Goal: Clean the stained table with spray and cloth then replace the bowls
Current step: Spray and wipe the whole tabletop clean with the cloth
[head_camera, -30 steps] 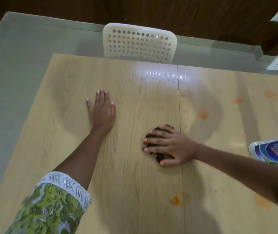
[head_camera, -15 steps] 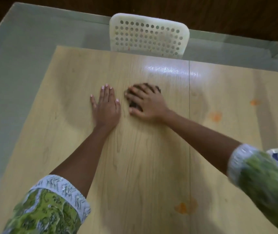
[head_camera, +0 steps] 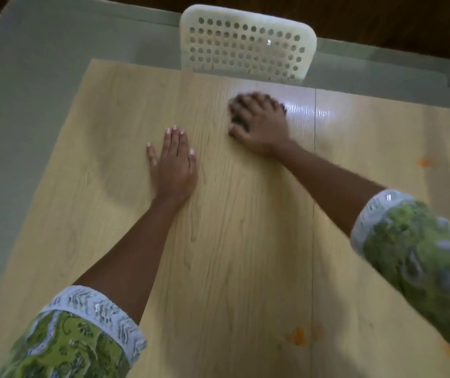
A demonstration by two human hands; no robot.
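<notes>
My right hand [head_camera: 259, 124] presses a dark cloth [head_camera: 237, 120] onto the light wooden table [head_camera: 245, 241] near its far edge; only a sliver of cloth shows under the fingers, which curl over it. My left hand [head_camera: 173, 162] lies flat on the tabletop, fingers straight, to the left of and nearer than the right hand. An orange stain [head_camera: 297, 335] sits near the front by the table's seam, and another orange stain [head_camera: 424, 162] lies at the right. No bowls or spray bottle are in view.
A white perforated plastic chair [head_camera: 247, 43] stands against the table's far edge. Grey floor [head_camera: 27, 105] lies left of the table. A seam [head_camera: 313, 214] runs front to back through the tabletop.
My right hand has slid the cloth away from me, from the table's middle toward the far edge. The left hand stayed flat in place. The spray bottle has left the view.
</notes>
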